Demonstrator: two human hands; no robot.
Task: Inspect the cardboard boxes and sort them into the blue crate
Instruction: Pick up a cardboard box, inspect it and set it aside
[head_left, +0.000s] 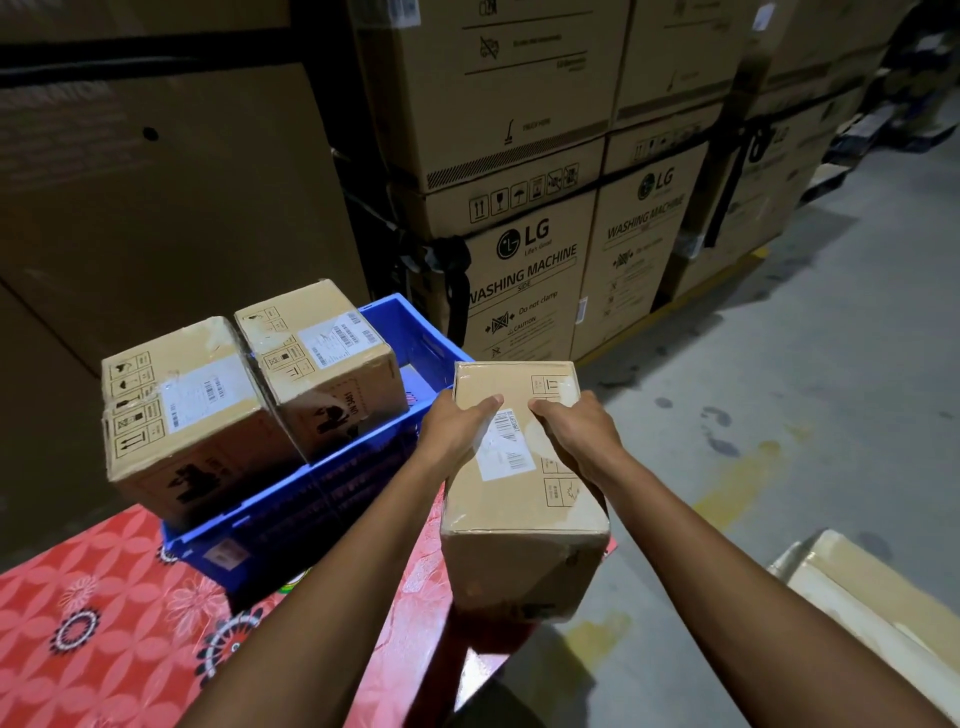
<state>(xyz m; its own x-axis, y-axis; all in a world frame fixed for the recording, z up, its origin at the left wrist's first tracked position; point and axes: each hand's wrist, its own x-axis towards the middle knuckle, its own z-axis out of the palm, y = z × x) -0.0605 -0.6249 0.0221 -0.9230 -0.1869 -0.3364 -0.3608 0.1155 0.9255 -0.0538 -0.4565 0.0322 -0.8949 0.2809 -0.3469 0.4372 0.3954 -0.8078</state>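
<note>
crate: blue crate (415, 332) on red patterned tablecloth (104, 597), two taped boxes (197, 415) sitting inside
left hand: left hand (454, 431) gripping held box (519, 519) on its left side
right hand: right hand (582, 434) gripping its right side
held box: just right of crate, over table edge
background: stacked washing machine cartons (524, 280)

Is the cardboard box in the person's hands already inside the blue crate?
Out: cardboard box held beside blue plastic crate, over the table's edge.

A single head-worn wide-angle view looks forward and down, close over both forearms and the red patterned table (104, 613). It faces stacked washing machine cartons (524, 280); the far right background is probably blurred shelving.
</note>
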